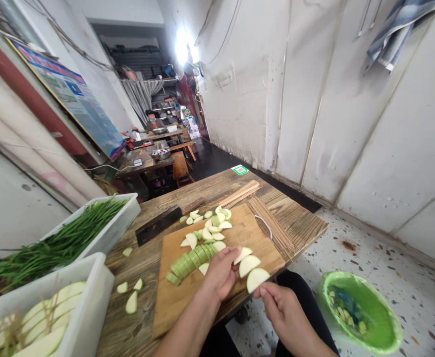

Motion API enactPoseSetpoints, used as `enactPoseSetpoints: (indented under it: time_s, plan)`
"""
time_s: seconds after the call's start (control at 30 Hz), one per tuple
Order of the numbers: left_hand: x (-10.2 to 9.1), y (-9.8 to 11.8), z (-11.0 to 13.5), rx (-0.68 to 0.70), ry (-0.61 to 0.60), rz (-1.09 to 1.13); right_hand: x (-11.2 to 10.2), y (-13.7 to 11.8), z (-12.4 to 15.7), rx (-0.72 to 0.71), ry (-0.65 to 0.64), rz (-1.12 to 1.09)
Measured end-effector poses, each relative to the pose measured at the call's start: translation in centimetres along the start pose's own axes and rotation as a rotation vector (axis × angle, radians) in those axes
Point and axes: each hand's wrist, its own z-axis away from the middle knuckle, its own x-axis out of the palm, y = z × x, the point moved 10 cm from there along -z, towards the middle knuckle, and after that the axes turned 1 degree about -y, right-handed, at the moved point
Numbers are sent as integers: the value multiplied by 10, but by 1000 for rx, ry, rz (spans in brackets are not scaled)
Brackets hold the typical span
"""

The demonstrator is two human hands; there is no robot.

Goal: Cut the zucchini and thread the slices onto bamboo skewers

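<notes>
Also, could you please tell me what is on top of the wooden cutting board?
Green-skinned vegetable slices, some in a row, others scattered; the left hand and forearm hide part of the board.

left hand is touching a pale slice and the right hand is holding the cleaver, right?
Not quite: the right hand is pinched at the edge of the nearest pale slice; the head view shows the cleaver lying on the wooden table. The left hand part is right.

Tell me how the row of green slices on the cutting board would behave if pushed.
The row would probably spread apart, since cuts show between its pieces. They may feel fairly firm: similar slices by the left hand look flat, not sagging. Rolling seems unlikely, given such half-round shapes.
</notes>
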Motion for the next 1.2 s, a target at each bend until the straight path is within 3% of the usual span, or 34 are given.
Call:
enactPoseSetpoints:
  time_s: [0.1, 0.2, 0.4, 0.5, 0.6, 0.87, 0.93, 1.03, 1.1, 1.2]
  plan:
    - [3, -3, 2, 13, 2, -32, -3, 1, -2, -3, 12, -1]
    - [5, 8, 0, 76, -26, -214, -9, 4, -3, -2, 31, -17]
    - [1, 97, -10, 724, 190, -927, -27, 16, -1, 32, 97, -83]
    - [10, 115, -28, 811, 264, -1404, -28, 19, 0, 42, 91, -98]
    - [11, 119, -43, 798, 268, -1601, -29, 21, 2, 53, 86, -102]
    - [9, 104, -31, 792, 219, -1467, -26, 20, 2, 57, 65, -140]
    - [-5, 96, -32, 636, 190, -1122, -24, 17, 2, 47, 60, -154]
    - [-16, 64, -37, 280, 62, -537, -20, 10, 5, 28, 38, -134]
    - [-16, 48, -35, 120, 14, -328, -18, 4, 7, 17, 20, -87]
    - [-16, 40, -28, 16, 14, -103, -17, -4, 9, -9, 6, -12]
